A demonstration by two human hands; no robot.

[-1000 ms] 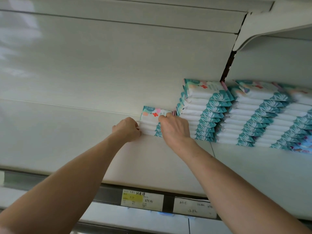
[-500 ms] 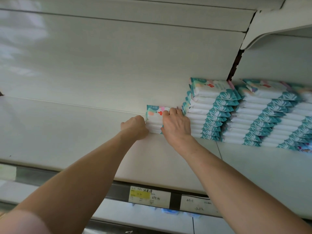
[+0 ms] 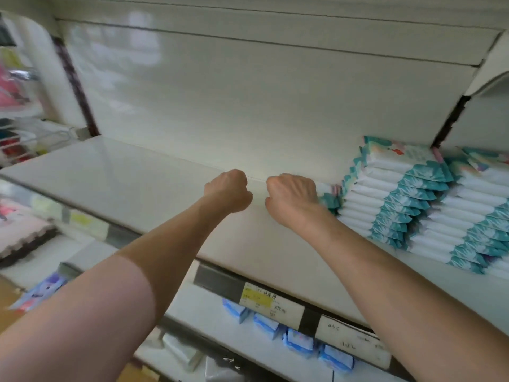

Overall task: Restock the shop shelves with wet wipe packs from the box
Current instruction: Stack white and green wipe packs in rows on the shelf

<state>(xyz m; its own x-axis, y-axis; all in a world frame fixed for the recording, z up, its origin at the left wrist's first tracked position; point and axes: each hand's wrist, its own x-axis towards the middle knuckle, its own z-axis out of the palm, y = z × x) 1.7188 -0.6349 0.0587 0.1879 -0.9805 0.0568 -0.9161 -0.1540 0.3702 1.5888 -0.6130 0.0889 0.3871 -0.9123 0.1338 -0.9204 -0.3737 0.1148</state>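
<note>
Presently both hands are raised over the white shelf [image 3: 137, 172]: the left hand [image 3: 227, 191] is curled into a fist holding nothing, and the right hand [image 3: 293, 198] is curled too — its fingers are hidden, so any grip cannot be told. A low stack of wet wipe packs [image 3: 329, 195] lies just beside the right hand, against taller stacks [image 3: 396, 194] on the same shelf.

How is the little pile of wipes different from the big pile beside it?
The little pile is low; the big pile stands much taller. The little pile is partly hidden behind the right hand; the big pile is in plain view. Both are teal-and-white packs on the same shelf.
</note>
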